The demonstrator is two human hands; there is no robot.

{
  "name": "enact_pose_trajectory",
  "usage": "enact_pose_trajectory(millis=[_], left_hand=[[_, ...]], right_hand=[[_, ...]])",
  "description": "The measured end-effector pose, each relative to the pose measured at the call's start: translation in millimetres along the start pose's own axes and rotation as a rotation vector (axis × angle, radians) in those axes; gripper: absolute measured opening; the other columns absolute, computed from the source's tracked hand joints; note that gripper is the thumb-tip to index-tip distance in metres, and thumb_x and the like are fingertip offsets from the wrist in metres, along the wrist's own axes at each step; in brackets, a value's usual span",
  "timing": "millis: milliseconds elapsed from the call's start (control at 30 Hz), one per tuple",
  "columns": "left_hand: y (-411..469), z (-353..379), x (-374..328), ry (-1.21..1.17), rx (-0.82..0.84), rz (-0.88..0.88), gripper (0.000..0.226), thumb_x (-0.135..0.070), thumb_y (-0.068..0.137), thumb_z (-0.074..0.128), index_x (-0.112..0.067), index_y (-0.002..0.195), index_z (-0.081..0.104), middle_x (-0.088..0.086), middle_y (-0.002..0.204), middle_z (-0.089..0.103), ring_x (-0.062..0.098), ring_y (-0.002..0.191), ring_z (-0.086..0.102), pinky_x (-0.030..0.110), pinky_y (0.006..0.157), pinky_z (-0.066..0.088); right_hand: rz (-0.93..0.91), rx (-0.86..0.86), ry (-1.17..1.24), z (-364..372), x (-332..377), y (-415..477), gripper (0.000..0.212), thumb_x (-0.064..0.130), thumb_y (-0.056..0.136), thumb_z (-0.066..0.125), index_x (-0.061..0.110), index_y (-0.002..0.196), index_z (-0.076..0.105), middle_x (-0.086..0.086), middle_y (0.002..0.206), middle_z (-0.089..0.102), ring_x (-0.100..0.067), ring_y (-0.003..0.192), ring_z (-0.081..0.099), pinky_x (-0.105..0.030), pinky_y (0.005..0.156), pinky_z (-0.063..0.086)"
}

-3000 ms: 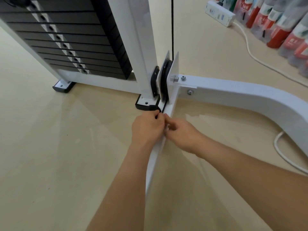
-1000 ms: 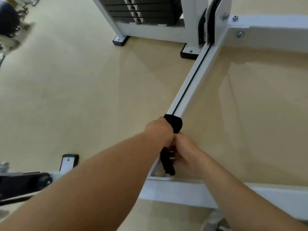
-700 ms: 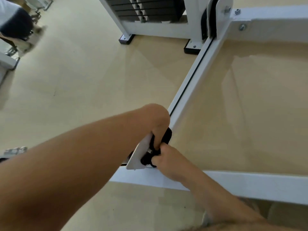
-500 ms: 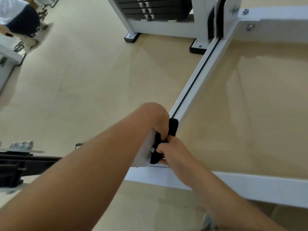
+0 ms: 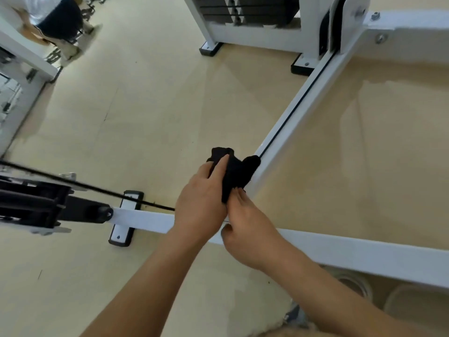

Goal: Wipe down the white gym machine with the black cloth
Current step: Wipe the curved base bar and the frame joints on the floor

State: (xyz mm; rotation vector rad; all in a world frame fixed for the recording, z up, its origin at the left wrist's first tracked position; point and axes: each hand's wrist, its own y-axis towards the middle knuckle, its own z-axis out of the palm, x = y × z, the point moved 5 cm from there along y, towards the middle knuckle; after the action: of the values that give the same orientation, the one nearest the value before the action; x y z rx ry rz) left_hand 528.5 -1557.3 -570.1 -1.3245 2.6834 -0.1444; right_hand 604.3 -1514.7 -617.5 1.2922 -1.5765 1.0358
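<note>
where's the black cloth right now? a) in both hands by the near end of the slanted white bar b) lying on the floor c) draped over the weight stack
a: the left hand and the right hand both hold the black cloth, bunched at the near end of the slanted white bar.

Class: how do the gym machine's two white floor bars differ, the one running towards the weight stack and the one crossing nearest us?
The long bar runs away towards the weight stack; the cross bar lies left to right. The long bar has a black line along its top; the cross bar's top is plain. The black cloth overlaps only the long bar. Both are white.
</note>
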Motion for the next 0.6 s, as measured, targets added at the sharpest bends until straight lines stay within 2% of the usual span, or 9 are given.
enact_pose_trajectory(millis=[67,100,167,233,267,333,433,500,600], left_hand=[[3.4,8.8,1.9,0.123,-0.018,-0.014,0.073,-0.021,0.092,0.056,-0.031,0.154,0.017,0.006,0.131,0.046,0.025,0.095,0.054,0.029,0.075,0.039],[9.1,10.9,2.9,0.192,-0.004,-0.014,0.074,-0.021,0.093,0.056,-0.029,0.154,0.015,0.009,0.124,0.048,0.025,0.085,0.05,0.031,0.072,0.037],[21.9,13.8,3.7,0.32,0.049,-0.003,0.073,-0.023,0.093,0.058,-0.025,0.153,0.016,0.012,0.11,0.051,0.027,0.073,0.043,0.034,0.066,0.035],[31.3,14.9,2.9,0.372,0.049,-0.023,0.059,-0.027,0.093,0.059,-0.02,0.142,0.028,0.014,0.105,0.054,0.03,0.069,0.044,0.036,0.063,0.035],[33.9,14.9,0.3,0.358,0.034,-0.036,0.05,-0.028,0.093,0.059,-0.017,0.134,0.033,0.014,0.103,0.054,0.031,0.068,0.045,0.037,0.063,0.035],[35.6,15.0,-4.3,0.289,0.011,-0.052,0.04,-0.029,0.092,0.058,-0.014,0.123,0.038,0.012,0.098,0.049,0.033,0.069,0.047,0.038,0.064,0.036],[36.2,14.5,-9.3,0.224,0.02,-0.059,0.036,-0.028,0.093,0.056,-0.012,0.121,0.038,0.012,0.1,0.046,0.038,0.08,0.054,0.038,0.069,0.037],[34.8,13.1,-10.5,0.217,0.032,-0.083,0.038,-0.026,0.093,0.058,-0.012,0.122,0.037,0.016,0.109,0.048,0.042,0.09,0.057,0.039,0.07,0.038],[38.3,16.8,-13.0,0.221,0.066,-0.087,0.043,-0.016,0.088,0.063,-0.011,0.122,0.038,0.018,0.115,0.048,0.043,0.099,0.056,0.038,0.072,0.038]], right_hand=[[-0.021,0.011,-0.041,-1.6,-2.2,0.6,0.069,-0.001,0.084,0.049,0.009,0.147,0.026,-0.007,0.142,0.036,-0.024,0.131,0.036,-0.031,0.102,0.039],[0.006,0.041,-0.025,-4.5,-3.5,0.2,0.067,-0.001,0.085,0.049,0.011,0.147,0.027,-0.007,0.142,0.038,-0.022,0.128,0.039,-0.029,0.1,0.039],[0.113,0.117,0.047,-13.4,-8.4,-0.2,0.073,0.001,0.089,0.048,0.022,0.152,0.018,-0.005,0.136,0.044,-0.02,0.108,0.05,-0.028,0.086,0.042],[0.217,0.167,0.182,-21.4,-10.4,0.3,0.084,0.002,0.093,0.048,0.035,0.155,0.002,-0.007,0.127,0.05,-0.019,0.088,0.053,-0.029,0.073,0.044],[0.25,0.173,0.256,-24.7,-8.4,-0.1,0.087,0.002,0.093,0.048,0.039,0.155,-0.001,-0.007,0.125,0.052,-0.018,0.086,0.052,-0.026,0.069,0.044],[0.31,0.172,0.419,-26.3,-4.8,-2.5,0.085,0.003,0.094,0.049,0.043,0.154,0.005,-0.004,0.128,0.051,-0.017,0.096,0.053,-0.024,0.07,0.045],[0.388,0.149,0.515,-22.8,-0.3,-16.1,0.081,0.008,0.095,0.049,0.047,0.153,0.009,0.006,0.139,0.042,-0.023,0.121,0.047,-0.038,0.093,0.048],[0.4,0.144,0.494,-18.5,7.5,-31.0,0.084,0.008,0.095,0.048,0.048,0.153,0.002,0.011,0.135,0.036,-0.023,0.121,0.046,-0.042,0.099,0.047],[0.386,0.05,0.487,-23.2,9.0,-47.0,0.083,0.005,0.097,0.046,0.043,0.155,0.001,0.002,0.141,0.036,-0.024,0.12,0.048,-0.042,0.102,0.046]])
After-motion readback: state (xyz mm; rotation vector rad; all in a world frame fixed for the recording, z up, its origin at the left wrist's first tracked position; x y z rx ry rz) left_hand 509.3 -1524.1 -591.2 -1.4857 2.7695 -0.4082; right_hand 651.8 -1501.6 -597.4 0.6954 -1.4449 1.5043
